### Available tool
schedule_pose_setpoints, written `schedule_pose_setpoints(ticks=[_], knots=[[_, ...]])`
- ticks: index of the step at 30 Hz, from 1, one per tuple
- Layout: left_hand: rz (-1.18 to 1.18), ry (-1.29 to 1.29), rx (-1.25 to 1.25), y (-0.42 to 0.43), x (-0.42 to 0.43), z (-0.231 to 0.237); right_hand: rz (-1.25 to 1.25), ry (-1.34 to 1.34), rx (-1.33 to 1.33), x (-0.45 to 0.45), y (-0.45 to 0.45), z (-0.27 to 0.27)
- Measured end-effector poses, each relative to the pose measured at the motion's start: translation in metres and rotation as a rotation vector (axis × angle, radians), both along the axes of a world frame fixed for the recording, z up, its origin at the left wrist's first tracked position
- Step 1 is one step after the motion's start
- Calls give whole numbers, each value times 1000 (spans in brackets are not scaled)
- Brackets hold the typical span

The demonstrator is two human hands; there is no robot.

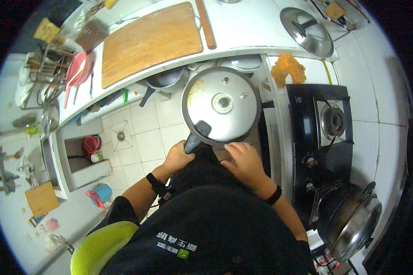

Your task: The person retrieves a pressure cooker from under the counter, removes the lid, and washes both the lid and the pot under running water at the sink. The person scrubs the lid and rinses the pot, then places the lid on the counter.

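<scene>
A pressure cooker (206, 110) with a silver metal lid and a dark rim is held out in front of my body. Its lid bears a round centre knob, a small valve and a yellowish stain at the upper left. My left hand (179, 157) grips the long black handle (192, 143) at the near side. My right hand (243, 163) is just below the near right rim, fingers apart and holding nothing. Whether its fingertips touch the rim, I cannot tell. A short dark side handle (268, 105) sticks out at the right. The pot's underside is hidden.
Ahead runs a white counter with a wooden board (155, 41), a rolling pin (205, 24) and a metal lid (306, 31). An orange cloth (288, 69) lies near the black gas stove (301, 120) on the right. A saucepan (167, 78) sits under the counter.
</scene>
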State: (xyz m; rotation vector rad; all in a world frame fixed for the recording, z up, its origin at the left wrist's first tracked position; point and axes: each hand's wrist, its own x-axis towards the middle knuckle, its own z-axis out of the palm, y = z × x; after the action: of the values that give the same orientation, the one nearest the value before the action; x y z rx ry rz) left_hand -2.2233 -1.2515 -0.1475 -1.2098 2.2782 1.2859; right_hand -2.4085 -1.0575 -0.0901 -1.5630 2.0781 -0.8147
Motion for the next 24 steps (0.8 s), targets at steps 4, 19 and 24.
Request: schedule_pose_setpoints(ticks=[4,19,24], knots=[[30,90,-50,8,17,42,61,177,-48,29,-20,24],[-84,208,-146,-65,102,81,-319,134,-413,83,-78,95],[-68,226,-110,-90,133,72,-823,-497,-754,30,-82,145]])
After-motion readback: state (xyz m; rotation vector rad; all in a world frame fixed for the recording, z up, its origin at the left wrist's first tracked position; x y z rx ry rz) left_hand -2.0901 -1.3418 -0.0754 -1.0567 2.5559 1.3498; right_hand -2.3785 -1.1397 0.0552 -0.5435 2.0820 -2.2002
